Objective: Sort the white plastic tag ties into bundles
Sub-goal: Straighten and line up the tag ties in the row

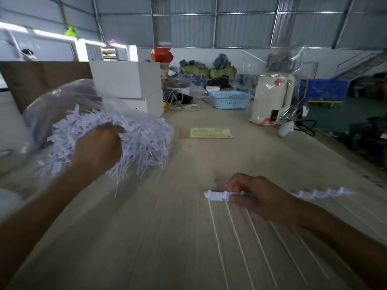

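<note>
Head view: my left hand point(98, 147) is raised over the left part of the pale wood-grain table point(188, 160), fingers curled down into a large tangled heap of white plastic tag ties point(144, 139). The fingertips are buried among the ties, so I cannot tell how much they actually grip. The heap spills out of a crumpled clear plastic bag point(62, 97) lying behind and to the left of it. This part of the frame is blurred.

My right hand point(257, 197) rests low on the table at right of centre. Its fingers are bent and the thumb pinches the head bar of a connected strip of white plastic tag ties point(215, 195). The bar lies flat on the table, running left to right under the hand, and its blurred far end point(322, 193) shows beyond my wrist. The thin tails of the strip fan across the table surface toward me.

Further back on the table: a yellow printed paper sheet point(211, 132) lying flat, well apart from both hands; a light blue perforated plastic basket point(230, 99); a cream electric kettle point(272, 99) inside clear wrapping, to the basket's right; a stack of white rectangular boxes point(129, 82) behind the heap.
</note>
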`<state>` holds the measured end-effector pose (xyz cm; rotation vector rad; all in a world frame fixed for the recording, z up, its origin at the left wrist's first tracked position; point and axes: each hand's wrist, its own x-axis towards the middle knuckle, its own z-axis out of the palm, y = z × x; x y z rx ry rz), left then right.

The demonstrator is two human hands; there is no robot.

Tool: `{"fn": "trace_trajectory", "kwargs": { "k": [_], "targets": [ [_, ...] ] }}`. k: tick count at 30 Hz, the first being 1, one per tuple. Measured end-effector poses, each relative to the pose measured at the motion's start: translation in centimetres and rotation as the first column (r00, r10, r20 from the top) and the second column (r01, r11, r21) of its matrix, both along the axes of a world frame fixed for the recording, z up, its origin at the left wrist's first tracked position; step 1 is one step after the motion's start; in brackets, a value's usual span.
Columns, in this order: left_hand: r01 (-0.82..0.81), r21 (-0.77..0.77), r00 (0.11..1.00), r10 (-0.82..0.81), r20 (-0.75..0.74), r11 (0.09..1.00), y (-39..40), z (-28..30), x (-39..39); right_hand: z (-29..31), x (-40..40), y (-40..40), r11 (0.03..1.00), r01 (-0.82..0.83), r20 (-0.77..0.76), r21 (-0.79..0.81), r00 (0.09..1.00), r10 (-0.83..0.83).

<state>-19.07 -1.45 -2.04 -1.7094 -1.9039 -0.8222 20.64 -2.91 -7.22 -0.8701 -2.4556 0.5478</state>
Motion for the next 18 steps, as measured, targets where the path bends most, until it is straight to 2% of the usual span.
{"fn": "trace_trajectory", "kwargs": {
  "k": [1, 3, 4, 5, 7, 8, 11, 13, 15, 16, 18],
  "targets": [
    [0.178, 0.021, 0.983, -0.179, 0.044, 0.984, -2.2, -0.8, 3.2, 0.2, -0.6, -0.2, 0.999, -0.024, -0.022, -0.028, 1.000, 0.023],
    [0.502, -0.134, 0.843, -0.449, 0.297, 0.854, -5.5, -1.5, 8.8, 0.3, -1.8, -0.6, 0.995, -0.043, -0.068, -0.089, 0.997, 0.037],
    [0.598, -0.236, 0.772, -0.472, 0.426, 0.766, -6.1, -1.8, 11.0, 0.3, -2.3, -0.6, 0.994, -0.041, -0.080, -0.100, 0.996, 0.033],
    [0.653, -0.331, 0.735, -0.466, 0.492, 0.681, -6.1, -2.4, 12.7, 0.2, -2.8, -0.6, 0.996, -0.026, -0.079, -0.090, 0.997, 0.019],
    [0.698, -0.357, 0.704, -0.507, 0.497, 0.621, -6.0, -3.7, 15.0, 0.3, -3.2, -0.7, 0.999, 0.013, -0.075, -0.049, 0.997, -0.017],
    [0.709, -0.314, 0.687, -0.517, 0.511, 0.631, -6.1, -4.3, 15.6, 0.4, -3.2, -0.7, 0.999, 0.027, -0.094, -0.039, 0.995, -0.030],
    [0.721, -0.194, 0.595, -0.450, 0.666, 0.665, -6.1, -5.4, 16.2, 0.7, -2.5, -0.7, 0.997, 0.065, -0.113, -0.031, 0.991, -0.068],
    [0.790, -0.129, 0.415, -0.367, 0.832, 0.600, -6.1, -5.6, 16.4, 0.8, -2.1, -0.6, 0.996, 0.054, -0.098, -0.075, 0.993, -0.061],
    [0.789, -0.100, 0.331, -0.283, 0.900, 0.606, -6.4, -5.7, 17.0, 0.6, -2.2, -0.8, 0.994, 0.027, -0.113, -0.103, 0.993, -0.039],
    [0.770, -0.104, 0.310, -0.226, 0.923, 0.630, -6.3, -5.9, 17.2, 0.3, -2.4, -0.9, 0.996, 0.020, -0.120, -0.083, 0.992, -0.030],
    [0.750, -0.137, 0.208, -0.035, 0.978, 0.648, -6.2, -5.8, 17.2, -0.3, -2.9, -1.6, 0.999, 0.018, -0.101, 0.036, 0.995, -0.014]
  ]
}}
